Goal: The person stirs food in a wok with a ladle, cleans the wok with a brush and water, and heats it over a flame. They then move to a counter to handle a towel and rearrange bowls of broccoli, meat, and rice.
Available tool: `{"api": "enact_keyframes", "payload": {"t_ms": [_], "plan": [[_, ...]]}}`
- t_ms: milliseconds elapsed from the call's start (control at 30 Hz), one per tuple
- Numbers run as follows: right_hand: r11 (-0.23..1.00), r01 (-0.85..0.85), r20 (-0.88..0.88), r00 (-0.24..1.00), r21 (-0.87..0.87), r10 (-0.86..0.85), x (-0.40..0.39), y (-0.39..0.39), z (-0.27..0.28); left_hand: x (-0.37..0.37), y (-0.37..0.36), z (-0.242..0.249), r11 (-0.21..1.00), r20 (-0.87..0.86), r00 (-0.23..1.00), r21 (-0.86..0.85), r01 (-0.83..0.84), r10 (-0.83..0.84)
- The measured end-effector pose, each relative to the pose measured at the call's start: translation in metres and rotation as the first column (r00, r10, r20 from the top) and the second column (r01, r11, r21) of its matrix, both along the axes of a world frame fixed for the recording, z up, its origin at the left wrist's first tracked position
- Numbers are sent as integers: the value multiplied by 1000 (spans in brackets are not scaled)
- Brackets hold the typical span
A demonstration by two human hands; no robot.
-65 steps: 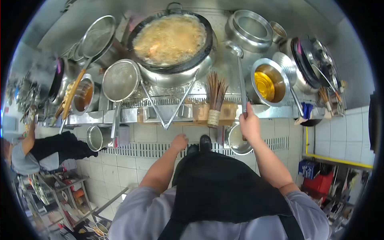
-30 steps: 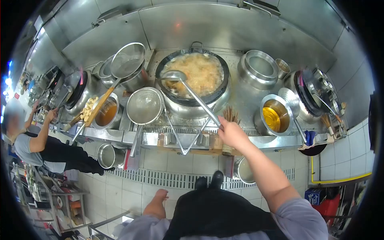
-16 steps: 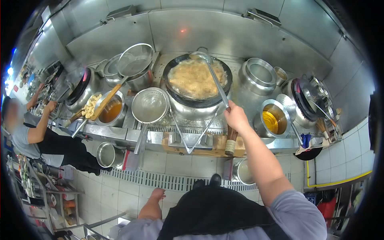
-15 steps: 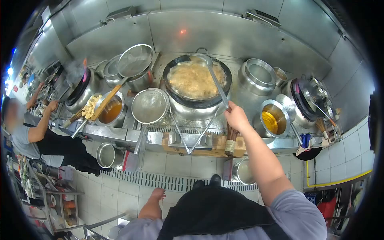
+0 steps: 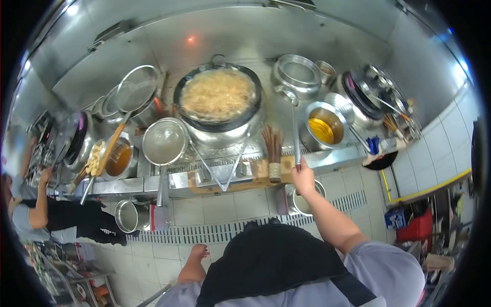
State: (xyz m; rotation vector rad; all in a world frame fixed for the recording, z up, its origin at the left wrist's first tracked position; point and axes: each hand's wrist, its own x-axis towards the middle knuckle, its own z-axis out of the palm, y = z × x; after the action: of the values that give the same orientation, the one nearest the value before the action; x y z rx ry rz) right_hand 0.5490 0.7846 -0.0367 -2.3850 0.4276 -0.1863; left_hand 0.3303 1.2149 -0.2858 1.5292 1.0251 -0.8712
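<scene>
My right hand [image 5: 303,179] is closed around the long handle of a metal ladle [image 5: 296,135]. The ladle's bowl end is at the front edge of a wide metal pot [image 5: 276,82], left of a steel pot of yellow oil [image 5: 327,127]. Its handle points back toward me over the counter edge. To the left, a black wok [image 5: 177,106] holds bubbling, foaming golden liquid. Beside the handle stands a bamboo wok brush [image 5: 274,158]. My left hand [image 5: 200,250] hangs low over the floor, holding nothing, with its fingers loosely apart.
A round strainer [image 5: 164,141] lies left of the wok, near a pot of brown liquid [image 5: 120,158]. Another strainer with a wooden handle [image 5: 115,146] rests behind. A co-worker [image 5: 38,212] stands far left. Metal buckets [image 5: 132,215] sit below the counter edge.
My right hand has drawn the ladle out of the wok and moved it right, toward the pots. The camera view has shifted right. My left hand still hangs down.
</scene>
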Motion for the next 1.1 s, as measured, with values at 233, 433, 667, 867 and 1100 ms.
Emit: {"api": "enact_keyframes", "payload": {"t_ms": [233, 433, 667, 867, 1100], "plan": [[997, 1, -282, 959, -72, -21, -11, -1, -69, -9, 18, -66, 733, 131, 724, 35, 679, -677], [959, -284, -432, 862, 25, 266, -32, -27, -77, 49, -33, -46, 644, 118, 635, 199, 738, -764], [840, -423, -310, 793, 340, 525, -129, -208, -76, 108, -205, 41, 132, -130, 173, 279, 951, -976], [838, 387, -586, 804, 385, -102, -327, -436, -150, 89, -384, 47, 93, -220, 95, 21, 995, -971], [433, 779, -723, 606, 454, -333, -474, -560, -145, 121, -562, 97, -506, 24, -536, 299, 809, -844]]}}
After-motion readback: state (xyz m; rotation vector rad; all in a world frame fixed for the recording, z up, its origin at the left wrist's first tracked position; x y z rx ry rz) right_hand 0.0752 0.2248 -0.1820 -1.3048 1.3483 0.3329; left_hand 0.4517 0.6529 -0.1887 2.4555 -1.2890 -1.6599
